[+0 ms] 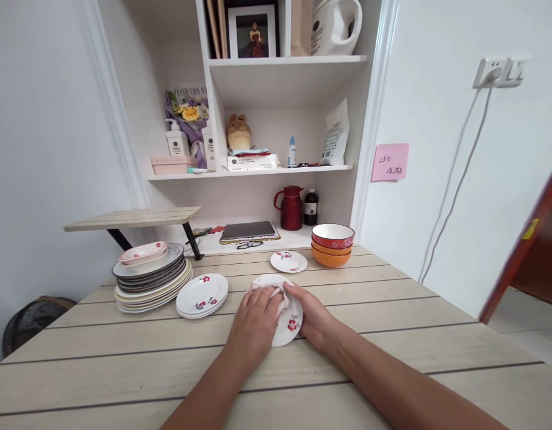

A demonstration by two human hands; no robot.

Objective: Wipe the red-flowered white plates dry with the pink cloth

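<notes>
My right hand (315, 316) grips the right edge of a white plate (285, 334) with red flowers, which is tilted above the table. Pressed on the plate's face, my left hand (257, 313) is closed on a pale crumpled cloth (282, 297), partly hidden under the fingers. To the left lies a short stack of matching flowered plates (202, 295). Another small flowered plate (288, 261) rests farther back, just beyond the one I hold.
At the left stand stacked larger plates (153, 286) topped by a pink oval dish (143, 253), beside a small raised shelf (132, 218). Stacked bowls (332, 245) sit at the back right. Behind the table are a closed laptop (248, 230), glasses (250, 245) and a red jug (291, 209).
</notes>
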